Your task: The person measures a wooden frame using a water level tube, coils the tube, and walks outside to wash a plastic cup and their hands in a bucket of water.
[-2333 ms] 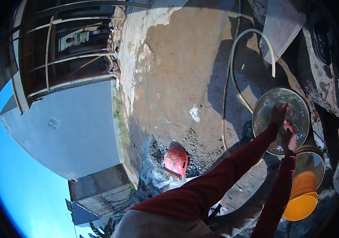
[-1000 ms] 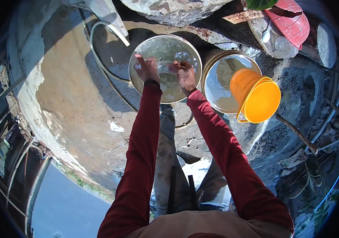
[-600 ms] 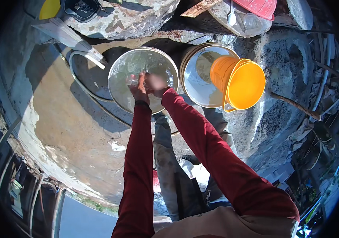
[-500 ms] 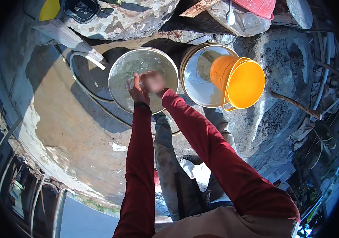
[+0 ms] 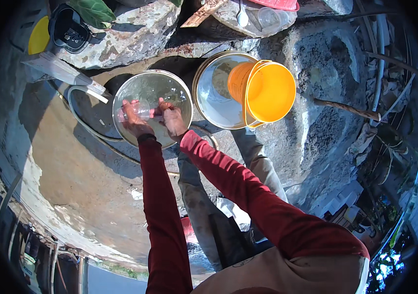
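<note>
Over a round bucket of water [image 5: 153,72], my left hand [image 5: 134,121] is wrapped round a clear plastic cup [image 5: 142,109] that lies on its side, mouth toward the right. My right hand [image 5: 173,120] is closed at the cup's mouth. Something pinkish and dark shows between its fingers and the cup, too small to make out. To the right stands a second wide bucket [image 5: 214,100] with a pale, shiny inside. A yellow-orange bucket [image 5: 271,93] with a handle rests tilted on its right rim.
A grey hose [image 5: 76,110] curls on the ground by a pale board [image 5: 64,68]. Along the far side, rocks hold a black container [image 5: 69,30], a white spoon [image 5: 242,17], a clear cup [image 5: 269,19] and a wood piece [image 5: 201,12]. A stick [image 5: 348,109] lies right.
My hands have drawn slightly apart; the cup now shows clearly between them, and the right hand's blur is gone. The whole view has shifted, with the buckets appearing further left.
</note>
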A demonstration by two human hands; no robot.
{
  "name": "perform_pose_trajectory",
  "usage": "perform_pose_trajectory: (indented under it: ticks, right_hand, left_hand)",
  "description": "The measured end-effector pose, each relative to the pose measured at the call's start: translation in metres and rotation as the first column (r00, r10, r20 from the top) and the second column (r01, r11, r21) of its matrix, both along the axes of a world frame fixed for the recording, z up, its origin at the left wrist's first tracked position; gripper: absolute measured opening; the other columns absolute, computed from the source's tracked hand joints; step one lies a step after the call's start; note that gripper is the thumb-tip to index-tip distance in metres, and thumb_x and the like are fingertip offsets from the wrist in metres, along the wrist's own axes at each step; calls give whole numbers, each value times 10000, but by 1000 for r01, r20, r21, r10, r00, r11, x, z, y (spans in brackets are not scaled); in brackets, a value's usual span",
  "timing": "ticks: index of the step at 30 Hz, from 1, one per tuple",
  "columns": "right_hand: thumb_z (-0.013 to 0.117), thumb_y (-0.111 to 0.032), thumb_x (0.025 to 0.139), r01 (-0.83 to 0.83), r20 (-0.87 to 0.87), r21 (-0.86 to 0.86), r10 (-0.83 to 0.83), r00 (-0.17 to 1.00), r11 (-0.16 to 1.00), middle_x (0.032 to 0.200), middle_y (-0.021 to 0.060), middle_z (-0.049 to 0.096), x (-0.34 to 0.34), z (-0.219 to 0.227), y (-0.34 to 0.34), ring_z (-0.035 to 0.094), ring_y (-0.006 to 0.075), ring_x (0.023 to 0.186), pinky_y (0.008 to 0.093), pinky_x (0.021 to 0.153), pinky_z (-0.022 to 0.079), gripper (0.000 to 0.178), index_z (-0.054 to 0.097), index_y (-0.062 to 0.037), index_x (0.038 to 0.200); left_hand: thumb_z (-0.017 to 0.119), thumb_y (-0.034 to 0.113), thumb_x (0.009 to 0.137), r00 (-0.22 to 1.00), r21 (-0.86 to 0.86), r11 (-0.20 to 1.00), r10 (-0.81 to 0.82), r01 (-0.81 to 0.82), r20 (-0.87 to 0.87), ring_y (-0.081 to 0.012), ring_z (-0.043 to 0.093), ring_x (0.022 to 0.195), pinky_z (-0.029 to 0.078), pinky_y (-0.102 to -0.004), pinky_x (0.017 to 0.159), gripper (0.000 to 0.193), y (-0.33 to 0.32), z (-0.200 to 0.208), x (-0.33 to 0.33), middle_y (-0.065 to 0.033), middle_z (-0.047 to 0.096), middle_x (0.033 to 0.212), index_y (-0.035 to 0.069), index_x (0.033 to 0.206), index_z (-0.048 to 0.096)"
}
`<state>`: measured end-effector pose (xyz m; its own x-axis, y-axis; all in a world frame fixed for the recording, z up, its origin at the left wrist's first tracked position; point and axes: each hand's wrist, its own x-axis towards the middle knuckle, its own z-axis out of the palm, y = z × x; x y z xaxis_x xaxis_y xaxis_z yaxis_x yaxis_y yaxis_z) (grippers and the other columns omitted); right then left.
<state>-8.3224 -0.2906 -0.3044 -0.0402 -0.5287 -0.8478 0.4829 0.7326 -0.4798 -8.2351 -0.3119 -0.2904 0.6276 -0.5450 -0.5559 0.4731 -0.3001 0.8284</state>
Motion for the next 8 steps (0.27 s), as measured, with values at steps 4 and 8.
perform_pose_trajectory:
  ticks: [4,8]
  right_hand:
    - [453,-567,972,13,267,157,-55,962,987,846,32,660,7,-21,-12,627,172,776,418,636,474,480,614,-116,963]
    - [366,-740,895,-36,623,57,-7,782,998,1010,45,704,6,-14,-22,658,188,865,491,766,531,731,629,-125,1191]
  left_hand:
    - [715,263,889,959,-18,960,-277,278,53,-129,613,793,517,-274,671,284,10,-9,-12,-50,644,941,47,1038,605]
    - [745,258,859,930,114,953,-300,282,211,-185,635,887,541,-315,801,379,20,-6,-16,-92,652,1000,32,1112,576]
